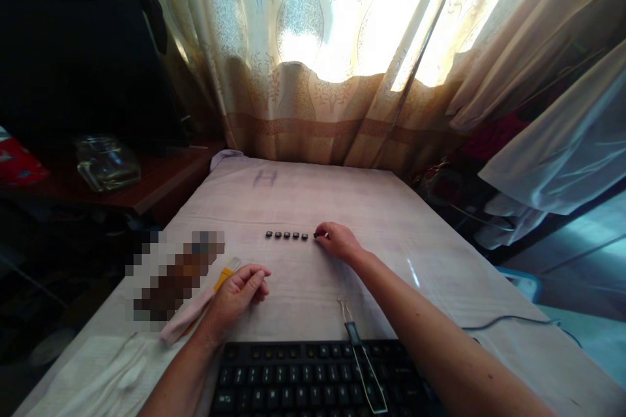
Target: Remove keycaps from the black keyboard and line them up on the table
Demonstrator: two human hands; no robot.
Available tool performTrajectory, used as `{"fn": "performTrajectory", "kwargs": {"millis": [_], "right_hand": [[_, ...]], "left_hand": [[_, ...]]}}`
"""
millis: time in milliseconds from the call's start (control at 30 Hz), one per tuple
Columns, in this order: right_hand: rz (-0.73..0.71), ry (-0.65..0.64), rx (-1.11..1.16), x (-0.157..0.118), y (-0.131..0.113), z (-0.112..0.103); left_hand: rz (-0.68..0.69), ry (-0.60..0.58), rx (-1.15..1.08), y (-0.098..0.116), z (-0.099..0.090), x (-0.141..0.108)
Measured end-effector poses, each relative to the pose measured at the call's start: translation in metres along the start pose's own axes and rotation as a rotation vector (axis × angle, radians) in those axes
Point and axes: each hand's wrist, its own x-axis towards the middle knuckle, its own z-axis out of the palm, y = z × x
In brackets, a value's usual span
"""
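Several small black keycaps (286,235) lie in a short row across the cloth-covered table. At the right end of this row, my right hand (337,241) pinches another keycap (315,235) between thumb and fingertips, at the cloth. My left hand (244,285) rests on the cloth, fingers loosely curled with the thumb against them, and nothing shows in it. Beside and partly behind it is a brush (226,273) with a yellow band. A black keyboard (293,374) lies in front of me, and a wire keycap puller (353,333) with a black grip lies across its top edge.
A blurred-out brown object (178,280) lies left of the brush. White cloth (92,374) is bunched at the near left corner. A thin cable (511,319) runs along the right side. Left of the table, a glass jar (108,166) stands on a wooden desk (161,172). Curtains (313,104) hang behind.
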Motion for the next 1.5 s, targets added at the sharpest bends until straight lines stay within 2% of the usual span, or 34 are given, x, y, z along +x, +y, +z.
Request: {"fn": "performTrajectory", "kwargs": {"millis": [600, 967, 1500], "right_hand": [[-0.022, -0.047, -0.109, 0.002, -0.011, -0.004], [-0.039, -0.072, -0.103, 0.002, -0.010, -0.005], [-0.034, -0.047, -0.115, 0.001, -0.010, -0.003]], "left_hand": [[0.017, -0.003, -0.024, 0.000, 0.000, 0.001], [0.003, -0.006, -0.035, -0.002, 0.000, 0.002], [0.006, -0.006, -0.016, 0.004, 0.002, -0.001]]}}
